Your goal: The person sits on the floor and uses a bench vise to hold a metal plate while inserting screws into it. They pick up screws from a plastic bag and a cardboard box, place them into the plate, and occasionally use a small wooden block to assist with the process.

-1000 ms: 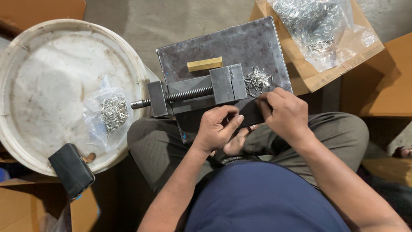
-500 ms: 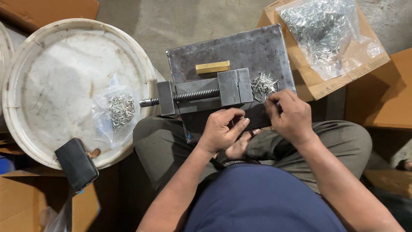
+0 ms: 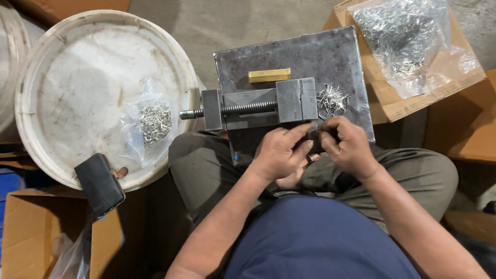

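Note:
A grey steel plate (image 3: 320, 57) rests across my lap. On it lies a small metal vise (image 3: 258, 106) with its screw pointing left, a brass bar (image 3: 269, 75) behind it and a loose pile of small metal pins (image 3: 330, 98) to its right. My left hand (image 3: 281, 155) and my right hand (image 3: 347, 145) meet just in front of the vise's right jaw, fingertips pinched together over something small that I cannot make out.
A white bucket lid (image 3: 103, 62) at the left carries a clear bag of small metal parts (image 3: 152, 124). A black phone (image 3: 99, 184) lies on its near rim. A cardboard box with a big bag of metal pins (image 3: 408, 41) stands at the upper right. More cardboard boxes (image 3: 465, 124) surround me.
The view has shifted slightly; my hands stay together by the vise's right jaw, fingers shifting a little. Nothing else has moved.

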`<act>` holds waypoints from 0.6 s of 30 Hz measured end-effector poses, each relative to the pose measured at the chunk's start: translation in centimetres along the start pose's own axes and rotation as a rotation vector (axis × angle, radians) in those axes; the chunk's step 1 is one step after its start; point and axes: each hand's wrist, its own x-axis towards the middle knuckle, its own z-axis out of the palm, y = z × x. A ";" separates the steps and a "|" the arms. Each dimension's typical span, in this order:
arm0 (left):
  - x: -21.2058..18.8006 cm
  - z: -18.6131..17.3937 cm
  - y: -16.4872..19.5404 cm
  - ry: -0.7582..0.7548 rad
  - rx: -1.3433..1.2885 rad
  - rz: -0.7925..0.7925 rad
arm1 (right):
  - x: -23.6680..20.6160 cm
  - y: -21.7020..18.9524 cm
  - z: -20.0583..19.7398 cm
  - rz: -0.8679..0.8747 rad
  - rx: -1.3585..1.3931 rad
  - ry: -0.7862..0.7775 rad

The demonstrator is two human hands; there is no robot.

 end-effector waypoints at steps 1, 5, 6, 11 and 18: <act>0.0 0.0 0.0 -0.006 0.031 0.021 | 0.0 0.2 -0.1 0.079 0.042 -0.057; 0.1 0.2 -0.5 -0.002 0.069 0.098 | 0.1 1.0 -0.6 0.252 0.385 -0.200; 0.0 0.3 -0.5 0.006 0.057 0.113 | 0.1 1.0 -0.7 0.299 0.386 -0.212; -0.2 0.7 -0.9 -0.001 0.050 0.023 | 0.9 1.2 -0.9 0.424 0.415 -0.243; 0.0 0.7 -0.5 0.061 0.010 0.079 | 1.8 1.1 -1.0 0.394 0.595 -0.220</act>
